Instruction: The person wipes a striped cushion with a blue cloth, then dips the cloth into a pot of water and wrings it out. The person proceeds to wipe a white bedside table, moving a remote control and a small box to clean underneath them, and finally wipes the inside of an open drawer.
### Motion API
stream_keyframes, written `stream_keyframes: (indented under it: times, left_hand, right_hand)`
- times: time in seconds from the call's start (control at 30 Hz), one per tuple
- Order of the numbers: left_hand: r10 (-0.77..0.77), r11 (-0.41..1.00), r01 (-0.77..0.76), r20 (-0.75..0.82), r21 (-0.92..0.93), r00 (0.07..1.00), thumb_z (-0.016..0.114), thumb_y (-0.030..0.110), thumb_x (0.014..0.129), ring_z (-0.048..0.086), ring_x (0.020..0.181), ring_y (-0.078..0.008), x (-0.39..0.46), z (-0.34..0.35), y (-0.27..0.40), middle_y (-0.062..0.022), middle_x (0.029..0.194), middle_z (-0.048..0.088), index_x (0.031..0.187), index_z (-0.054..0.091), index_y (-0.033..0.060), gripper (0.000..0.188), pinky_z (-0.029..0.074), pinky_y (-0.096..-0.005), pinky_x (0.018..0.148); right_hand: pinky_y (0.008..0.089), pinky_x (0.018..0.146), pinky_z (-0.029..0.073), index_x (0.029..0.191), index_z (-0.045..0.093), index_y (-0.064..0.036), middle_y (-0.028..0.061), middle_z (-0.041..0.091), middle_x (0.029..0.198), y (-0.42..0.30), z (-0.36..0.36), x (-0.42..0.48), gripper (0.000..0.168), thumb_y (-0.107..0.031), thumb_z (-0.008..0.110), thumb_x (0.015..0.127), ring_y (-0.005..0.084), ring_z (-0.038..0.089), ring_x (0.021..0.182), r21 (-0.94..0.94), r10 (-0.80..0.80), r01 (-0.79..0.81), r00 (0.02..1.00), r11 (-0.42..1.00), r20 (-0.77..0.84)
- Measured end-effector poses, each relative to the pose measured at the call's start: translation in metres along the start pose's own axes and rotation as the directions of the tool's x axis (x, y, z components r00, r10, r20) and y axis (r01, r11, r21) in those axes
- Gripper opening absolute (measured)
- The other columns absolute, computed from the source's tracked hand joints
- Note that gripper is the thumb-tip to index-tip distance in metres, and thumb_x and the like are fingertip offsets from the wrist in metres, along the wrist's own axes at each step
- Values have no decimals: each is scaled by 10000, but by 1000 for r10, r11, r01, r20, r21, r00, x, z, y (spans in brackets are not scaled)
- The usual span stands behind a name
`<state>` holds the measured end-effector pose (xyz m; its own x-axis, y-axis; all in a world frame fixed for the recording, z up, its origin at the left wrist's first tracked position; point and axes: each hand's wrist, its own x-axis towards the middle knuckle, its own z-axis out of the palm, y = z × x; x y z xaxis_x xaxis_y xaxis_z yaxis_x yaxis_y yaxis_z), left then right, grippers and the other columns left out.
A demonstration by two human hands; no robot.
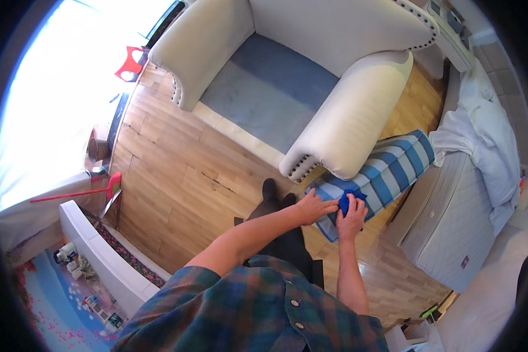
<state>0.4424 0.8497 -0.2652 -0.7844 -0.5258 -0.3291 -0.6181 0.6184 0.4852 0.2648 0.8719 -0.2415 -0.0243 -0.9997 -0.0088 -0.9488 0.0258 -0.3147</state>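
Note:
A blue-and-white checked cushion (389,169) stands on its edge against the outer side of a cream armchair (365,101) with nailhead trim. My right hand (352,220) grips a bunched blue cloth (346,201) at the cushion's near end. Beside it, my left hand (314,207) lies on the cushion with its fingers spread and its fingertips close to the cloth. Whether those fingertips touch the cloth is hard to tell. The armchair's grey seat base (268,83) shows without a cushion on it.
A mattress (453,220) with a white quilt (479,127) stands at the right. Wooden flooring (176,176) lies around my feet. A red-handled dustpan or broom (75,194), a metal pot (97,149) and a red stool (130,64) are at the left, near a white headboard or cabinet (110,259).

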Motion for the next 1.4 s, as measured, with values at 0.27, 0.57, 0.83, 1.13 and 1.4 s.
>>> stream_keyframes:
  times: [0.27, 0.57, 0.83, 1.13, 1.4]
  left_hand:
    - [-132, 913, 54, -168, -406, 977, 663, 108, 818, 636, 979, -367, -8, 16, 9, -129, 1175, 603, 1284, 419, 151, 528, 487, -503, 827]
    - [-370, 765, 165, -215, -622, 904, 642, 166, 844, 644, 912, -400, -31, 7, 7, -180, 969, 671, 1188, 495, 98, 380, 505, -501, 781]
    - [-563, 542, 309, -64, -782, 824, 645, 207, 833, 660, 884, -399, -93, 23, -7, -212, 904, 688, 1051, 583, 58, 271, 522, -479, 787]
    - [-626, 413, 336, 4, -846, 779, 655, 215, 838, 684, 832, -290, -164, 18, -40, -158, 897, 692, 1013, 610, 39, 252, 532, -398, 746]
    - [-451, 240, 247, 118, -939, 885, 662, 234, 926, 660, 764, -164, -207, 19, -96, -78, 869, 669, 1109, 600, 25, 285, 541, -305, 700]
  right_hand:
    - [463, 897, 443, 1250, 575, -156, 126, 534, 1152, -26, 4, -21, 597, -57, 746, 686, 362, 513, 1023, 130, 30, -26, 999, 991, -27]
    - [451, 891, 459, 1210, 595, -147, 108, 544, 1093, -28, 4, -50, 551, -75, 732, 682, 360, 523, 1016, 270, -51, 21, 993, 963, 107]
    - [369, 836, 501, 1185, 640, -133, 122, 642, 1021, -27, 26, -42, 486, -150, 747, 711, 316, 631, 955, 548, -142, -107, 909, 829, 392]
    - [285, 800, 518, 1222, 620, -6, 58, 670, 1060, -45, 41, -47, 428, -204, 733, 860, 146, 632, 895, 777, 150, -627, 774, 49, 615]
    - [286, 777, 522, 1217, 614, -30, 59, 674, 1048, -139, 23, -82, 408, -279, 694, 905, 150, 640, 879, 756, 233, -585, 724, -293, 650]
